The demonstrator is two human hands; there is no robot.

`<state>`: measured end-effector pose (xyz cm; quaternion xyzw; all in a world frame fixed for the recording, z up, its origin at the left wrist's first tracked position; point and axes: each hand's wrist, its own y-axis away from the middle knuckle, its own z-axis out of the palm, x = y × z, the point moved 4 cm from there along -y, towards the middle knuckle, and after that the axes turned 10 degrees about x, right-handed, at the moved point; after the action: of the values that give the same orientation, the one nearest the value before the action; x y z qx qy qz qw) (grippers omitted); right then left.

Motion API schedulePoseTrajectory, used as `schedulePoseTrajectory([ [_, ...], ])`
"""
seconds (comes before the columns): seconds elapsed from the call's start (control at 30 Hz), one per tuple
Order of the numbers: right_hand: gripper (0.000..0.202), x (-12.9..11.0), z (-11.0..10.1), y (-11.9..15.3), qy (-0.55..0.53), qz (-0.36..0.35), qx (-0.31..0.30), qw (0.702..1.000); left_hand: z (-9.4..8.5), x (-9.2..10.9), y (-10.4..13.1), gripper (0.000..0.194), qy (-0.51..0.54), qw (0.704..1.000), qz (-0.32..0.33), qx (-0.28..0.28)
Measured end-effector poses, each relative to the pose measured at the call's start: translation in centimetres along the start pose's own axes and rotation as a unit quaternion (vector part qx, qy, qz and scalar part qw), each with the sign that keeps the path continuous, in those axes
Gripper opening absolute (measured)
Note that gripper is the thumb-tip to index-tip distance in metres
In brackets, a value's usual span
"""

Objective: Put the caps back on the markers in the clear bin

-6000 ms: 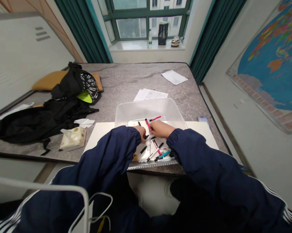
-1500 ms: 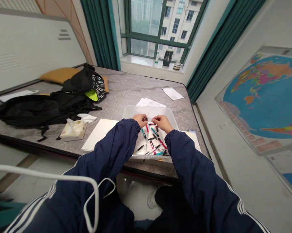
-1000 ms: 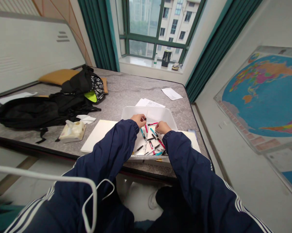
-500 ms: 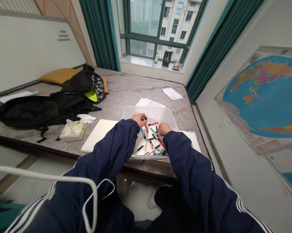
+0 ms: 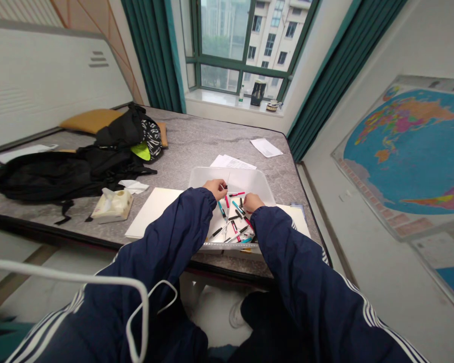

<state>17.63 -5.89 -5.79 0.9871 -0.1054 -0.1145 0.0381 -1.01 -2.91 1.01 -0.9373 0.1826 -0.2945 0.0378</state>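
Note:
A translucent plastic box (image 5: 262,182) holds several loose pens in black, red, teal and white. My left hand (image 5: 215,188) is inside its left half, fingers pinched on a slim white pen with a dark end (image 5: 222,187). Over the right half, my right hand (image 5: 253,202) has its fingers curled together close to a black-ended pen (image 5: 241,202); what they grip, if anything, is hidden. Between the hands lies a red pen (image 5: 236,194), and a teal pen (image 5: 221,209) rests just below my left hand.
White boards or sheets (image 5: 151,212) lie left of the box, with printed papers (image 5: 230,161) behind it. A tissue pack (image 5: 113,205) and a black backpack (image 5: 53,171) are further left. A white cable (image 5: 79,276) crosses the lower left foreground.
My right hand has shifted very slightly left over the pens. My left hand keeps its pinch on the pen; the whole view has moved a little.

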Motion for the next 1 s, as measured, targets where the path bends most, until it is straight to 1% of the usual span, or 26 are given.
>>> schedulePoseTrajectory([
  [0.17, 0.022, -0.1, -0.2, 0.3, -0.010, 0.007, -0.006, 1.000, 0.0, 0.0, 0.0, 0.021, 0.006, 1.000, 0.005, -0.003],
  [0.3, 0.021, -0.2, -0.6, -0.3, -0.003, -0.001, 0.032, 0.999, -0.3, 0.0, -0.1, 0.020, 0.008, 1.000, 0.002, 0.006],
  [0.33, 0.020, -0.4, -0.7, -0.5, -0.006, -0.006, 0.038, 0.999, -0.2, 0.0, -0.1, 0.020, 0.009, 1.000, 0.005, -0.001],
  [0.4, 0.020, -0.7, -1.0, -0.7, -0.036, -0.018, 0.047, 0.998, -0.2, 0.0, -0.2, 0.020, 0.010, 1.000, 0.012, -0.004],
  [0.47, 0.021, -1.2, -1.2, -0.6, -0.063, -0.029, 0.039, 0.997, -0.2, -0.1, 0.0, 0.020, 0.009, 1.000, 0.014, -0.001],
  [0.53, 0.021, -2.0, -1.5, 0.1, -0.071, -0.055, 0.030, 0.996, -0.3, 0.1, 0.5, 0.020, 0.011, 1.000, 0.025, 0.004],
  [0.63, 0.023, -3.1, -1.8, 2.2, -0.064, -0.105, 0.028, 0.992, -1.1, 1.2, 2.2, 0.022, 0.012, 0.998, 0.053, 0.019],
  [0.77, 0.023, -4.0, -1.8, 5.3, -0.042, -0.136, 0.022, 0.990, -2.6, 2.8, 4.1, 0.023, -0.004, 0.998, 0.051, 0.040],
  [0.87, 0.023, -4.2, -1.9, 6.6, -0.023, -0.139, 0.005, 0.990, -3.1, 3.5, 4.5, 0.023, 0.004, 0.997, 0.057, 0.054],
  [1.0, 0.020, -4.4, -2.2, 6.8, -0.013, -0.158, -0.002, 0.987, -2.8, 3.1, 4.5, 0.022, 0.000, 0.998, 0.048, 0.043],
])
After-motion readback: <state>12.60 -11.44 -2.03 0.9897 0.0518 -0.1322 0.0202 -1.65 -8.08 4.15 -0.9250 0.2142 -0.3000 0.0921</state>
